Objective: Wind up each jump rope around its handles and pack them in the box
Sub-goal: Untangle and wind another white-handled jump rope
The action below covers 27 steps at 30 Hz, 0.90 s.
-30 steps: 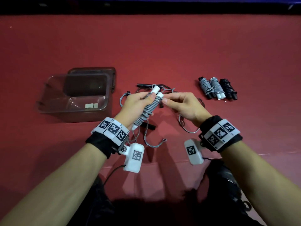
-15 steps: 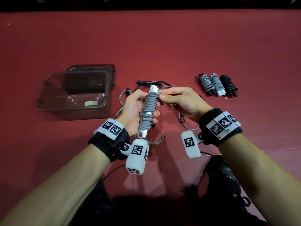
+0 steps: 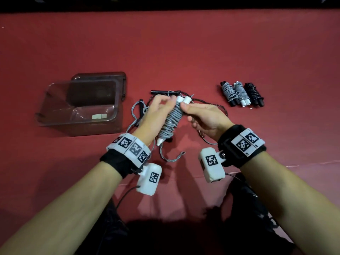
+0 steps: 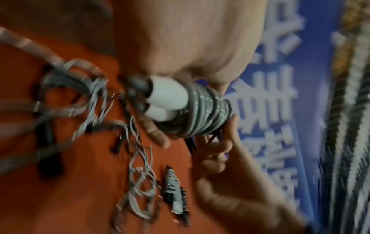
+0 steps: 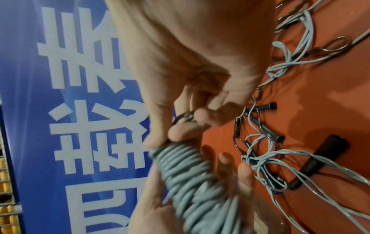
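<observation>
Mid-frame above red surface (image 3: 184, 52), we hold grey wound rope (image 3: 170, 122): left hand (image 3: 156, 116) curled round coil, right hand (image 3: 206, 116) pinching its top end. Box (image 3: 79, 124) sits left; three wound ropes (image 3: 241, 93) upper right.

Box (image 3: 81, 109) at left, loose ropes (image 3: 145, 115) in the middle, three wound ropes (image 3: 241, 93) at right.

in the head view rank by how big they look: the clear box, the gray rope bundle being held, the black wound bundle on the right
1. clear box, by far the largest.
2. gray rope bundle, though it is held up nearer the camera.
3. black wound bundle, the smallest, lying farther off.
</observation>
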Each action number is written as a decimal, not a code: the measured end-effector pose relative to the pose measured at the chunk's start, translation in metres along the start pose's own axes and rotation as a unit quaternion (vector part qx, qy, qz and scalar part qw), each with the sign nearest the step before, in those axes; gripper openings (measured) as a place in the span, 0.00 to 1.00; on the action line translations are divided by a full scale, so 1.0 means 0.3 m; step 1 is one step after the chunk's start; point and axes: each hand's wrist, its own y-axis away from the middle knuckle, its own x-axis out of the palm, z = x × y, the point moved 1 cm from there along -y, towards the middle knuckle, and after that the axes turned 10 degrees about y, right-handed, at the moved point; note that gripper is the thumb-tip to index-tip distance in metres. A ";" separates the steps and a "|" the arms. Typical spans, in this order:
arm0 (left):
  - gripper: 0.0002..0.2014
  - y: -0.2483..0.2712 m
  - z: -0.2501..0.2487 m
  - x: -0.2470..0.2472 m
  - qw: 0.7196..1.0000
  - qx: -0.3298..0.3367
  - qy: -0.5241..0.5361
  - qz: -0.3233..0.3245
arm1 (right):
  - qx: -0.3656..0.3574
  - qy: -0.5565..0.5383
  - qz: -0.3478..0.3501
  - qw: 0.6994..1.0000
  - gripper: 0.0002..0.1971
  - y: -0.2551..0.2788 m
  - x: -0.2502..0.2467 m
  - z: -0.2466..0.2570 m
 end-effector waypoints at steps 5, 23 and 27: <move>0.09 -0.022 0.005 -0.036 0.996 0.048 -0.059 0.047 | -0.046 0.055 -0.039 0.997 0.10 -0.005 0.000 0.007; 0.06 0.030 -0.011 0.007 0.992 0.119 0.037 -0.017 | -0.086 0.086 -0.007 0.993 0.09 -0.017 0.014 0.012; 0.05 0.033 -0.013 0.005 0.990 0.133 -0.043 0.003 | -0.089 0.085 -0.037 0.992 0.06 -0.009 0.022 0.005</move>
